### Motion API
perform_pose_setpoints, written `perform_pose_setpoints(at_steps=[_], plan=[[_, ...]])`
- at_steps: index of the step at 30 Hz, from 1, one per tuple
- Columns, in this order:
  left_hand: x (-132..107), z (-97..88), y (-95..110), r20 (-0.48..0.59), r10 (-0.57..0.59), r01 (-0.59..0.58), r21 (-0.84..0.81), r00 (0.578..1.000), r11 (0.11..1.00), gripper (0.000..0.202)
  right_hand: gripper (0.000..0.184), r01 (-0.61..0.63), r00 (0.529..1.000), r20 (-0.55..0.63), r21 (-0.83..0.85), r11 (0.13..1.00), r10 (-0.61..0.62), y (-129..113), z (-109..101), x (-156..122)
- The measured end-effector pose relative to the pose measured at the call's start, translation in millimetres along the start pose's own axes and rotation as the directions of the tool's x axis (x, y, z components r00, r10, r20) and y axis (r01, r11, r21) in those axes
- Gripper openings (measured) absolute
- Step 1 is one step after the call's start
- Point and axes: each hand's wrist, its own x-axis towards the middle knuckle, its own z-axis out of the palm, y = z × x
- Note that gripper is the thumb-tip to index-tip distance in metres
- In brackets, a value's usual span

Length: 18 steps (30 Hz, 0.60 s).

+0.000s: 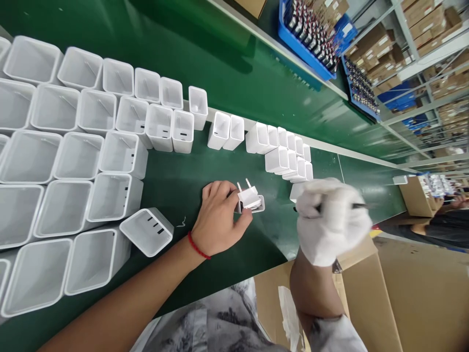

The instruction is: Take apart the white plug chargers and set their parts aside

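Note:
My left hand [219, 217] is bare, with a red string at the wrist. Its fingers pinch a white charger plug piece [250, 198] with two prongs pointing up, held on the green mat [176, 181]. My right hand [331, 220] wears a white glove and is closed around a thin dark tool [361, 206] that sticks out to the right. The gloved hand is blurred and hovers just right of the plug piece.
Many empty white charger shells [78, 156] stand in rows at the left and in a smaller group [289, 154] behind the hands. Blue trays of parts [311, 34] sit beyond the belt. Cardboard boxes [370, 303] lie below right. Another person [439, 225] works at far right.

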Motion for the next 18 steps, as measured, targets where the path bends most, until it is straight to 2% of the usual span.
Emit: perform_pose_setpoints(at_steps=[2,3,5,6,7,8,9,12,15,18], plan=[[0,-2.2,0,0.012,0.000,0.000,-0.039,1.000,0.999,0.021,0.011,0.081,0.988,0.143,-0.187,0.979,-0.055,9,-4,3],[0,-3.6,0,0.019,-0.002,0.003,-0.062,1.000,0.998,0.024,0.016,0.106,0.963,0.268,-0.248,0.963,-0.037,16,-5,4],[-1,-6.2,0,0.031,-0.009,0.012,-0.107,0.999,0.994,0.029,0.040,0.097,0.850,0.524,-0.249,0.964,0.050,32,-3,2],[-2,-7.3,0,0.035,-0.013,0.018,-0.128,0.999,0.992,0.031,0.048,0.067,0.789,0.609,-0.217,0.974,0.082,39,-2,1],[-2,-8.1,-1,0.037,-0.018,0.023,-0.152,0.999,0.988,0.034,0.050,0.027,0.741,0.663,-0.190,0.981,0.108,45,-1,-1],[-3,-8.6,-2,0.031,-0.018,0.023,-0.183,0.999,0.983,0.036,0.047,-0.021,0.714,0.687,-0.173,0.985,0.136,49,1,-3],[-4,-8.8,-3,0.017,-0.017,0.021,-0.224,1.000,0.974,0.039,0.044,-0.079,0.713,0.681,-0.162,0.984,0.170,52,1,-4],[-6,-8.1,-6,-0.065,-0.061,0.032,-0.384,0.996,0.923,0.043,0.037,-0.327,0.773,0.563,-0.043,0.944,0.293,50,-1,-1],[-7,-6.9,-8,-0.112,-0.157,0.085,-0.478,0.981,0.874,0.042,0.029,-0.530,0.799,0.479,0.275,0.803,0.363,40,-8,8],[-7,-5.9,-8,-0.103,-0.161,0.098,-0.453,0.982,0.886,0.039,0.025,-0.600,0.783,0.500,0.450,0.661,0.371,33,-10,15]])
